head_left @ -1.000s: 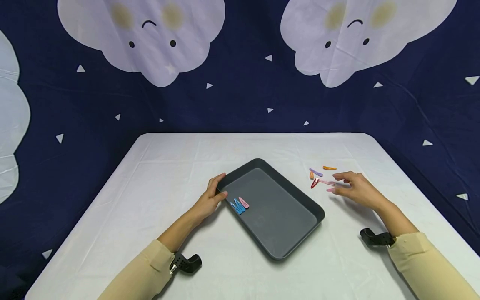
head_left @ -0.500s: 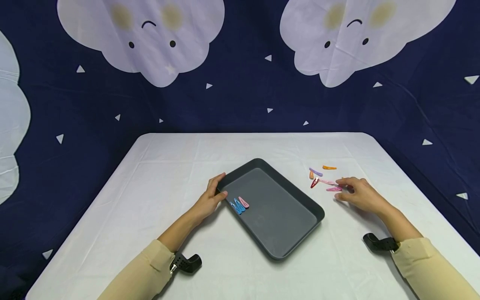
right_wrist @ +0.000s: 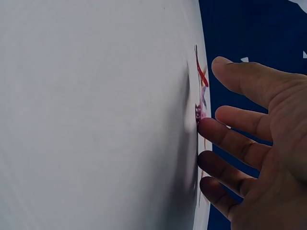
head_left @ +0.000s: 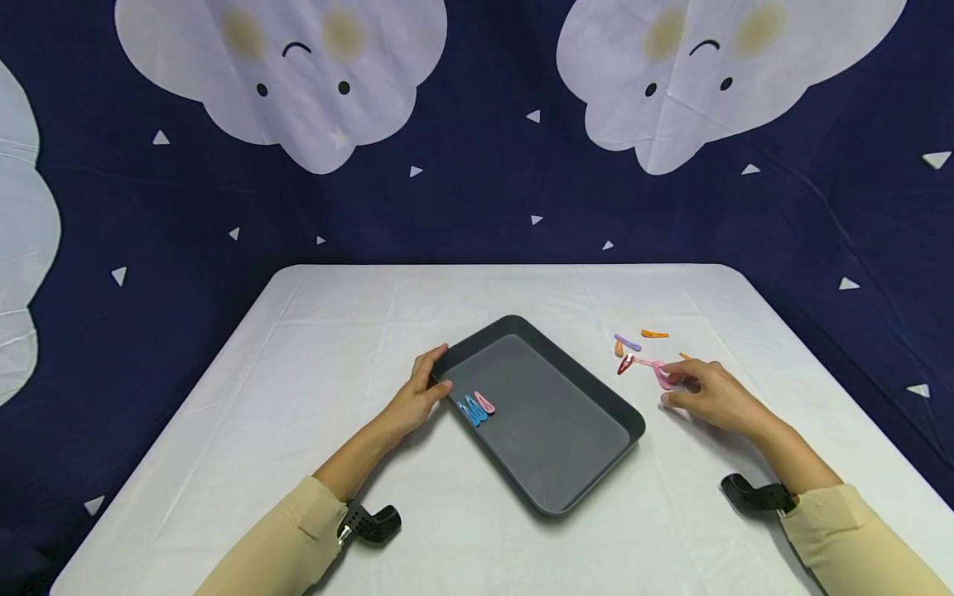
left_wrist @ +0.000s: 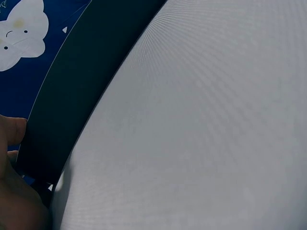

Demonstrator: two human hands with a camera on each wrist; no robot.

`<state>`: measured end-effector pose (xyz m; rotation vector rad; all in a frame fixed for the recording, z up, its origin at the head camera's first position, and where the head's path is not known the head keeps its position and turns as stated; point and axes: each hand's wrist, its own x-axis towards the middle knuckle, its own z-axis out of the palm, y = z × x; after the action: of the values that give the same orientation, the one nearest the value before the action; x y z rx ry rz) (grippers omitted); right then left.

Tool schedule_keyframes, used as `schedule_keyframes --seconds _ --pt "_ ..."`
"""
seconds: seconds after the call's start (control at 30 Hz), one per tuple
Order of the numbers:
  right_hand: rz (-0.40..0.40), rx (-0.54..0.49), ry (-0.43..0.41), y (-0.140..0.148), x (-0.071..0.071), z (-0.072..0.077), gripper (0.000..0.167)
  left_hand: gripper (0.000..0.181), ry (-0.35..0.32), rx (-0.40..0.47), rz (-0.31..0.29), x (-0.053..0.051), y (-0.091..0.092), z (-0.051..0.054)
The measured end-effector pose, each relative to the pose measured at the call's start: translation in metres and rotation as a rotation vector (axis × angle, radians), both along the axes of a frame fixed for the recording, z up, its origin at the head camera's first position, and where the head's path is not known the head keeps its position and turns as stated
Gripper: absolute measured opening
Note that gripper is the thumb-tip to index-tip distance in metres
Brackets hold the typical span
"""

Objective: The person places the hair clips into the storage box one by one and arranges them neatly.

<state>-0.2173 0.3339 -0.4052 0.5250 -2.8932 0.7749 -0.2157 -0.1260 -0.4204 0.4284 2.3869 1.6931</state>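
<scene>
My left hand grips the left corner of a dark grey baking tray, thumb over its rim. In the left wrist view, the tray wall stands beside the hand. Inside the tray lie blue hair clips and a pink hair clip. Over the table's right side, my right hand has its fingertips at a darker pink hair clip. The right wrist view shows the thumb apart from the loosely bent fingers, with nothing pinched between them.
Beside the right hand lie a red hair clip, a purple one, a small orange one and a longer orange one. Another orange clip peeks out behind the hand. A white cloth covers the table.
My right hand drew back slightly, then came forward and down a little. The darker pink clip has turned from lying sideways to slanting. The left hand and tray have stayed put.
</scene>
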Motion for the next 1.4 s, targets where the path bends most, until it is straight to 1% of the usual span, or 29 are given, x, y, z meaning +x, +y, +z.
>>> schedule_keyframes --seconds 0.1,0.27,0.37,0.53,0.7,0.97,1.23,1.4 --pt "0.004 -0.005 0.002 -0.001 0.000 -0.001 0.042 0.060 0.004 0.003 -0.003 0.000 0.000 0.000" --pt "-0.014 -0.016 -0.008 -0.001 -0.001 0.001 0.043 0.060 0.006 0.002 -0.002 0.001 0.000 0.000" --pt "-0.022 -0.006 -0.019 0.002 -0.005 0.003 0.045 0.060 0.006 0.003 0.000 0.001 0.000 0.000" --pt "-0.032 0.046 -0.048 0.007 -0.014 0.005 0.048 0.060 0.006 0.002 -0.001 0.000 0.000 0.000" --pt "-0.016 0.072 -0.043 0.009 -0.021 0.002 0.048 0.060 0.000 0.007 -0.009 -0.001 0.000 -0.001" --pt "-0.009 0.066 -0.058 0.010 -0.024 -0.002 0.050 0.061 0.004 0.002 -0.005 -0.001 0.000 -0.001" --pt "-0.031 0.085 -0.098 0.010 -0.029 -0.004 0.053 0.061 0.006 0.008 -0.011 -0.002 0.000 -0.002" --pt "-0.037 0.099 -0.098 0.010 -0.029 -0.005 0.053 0.062 0.007 0.014 -0.015 -0.002 -0.001 -0.001"
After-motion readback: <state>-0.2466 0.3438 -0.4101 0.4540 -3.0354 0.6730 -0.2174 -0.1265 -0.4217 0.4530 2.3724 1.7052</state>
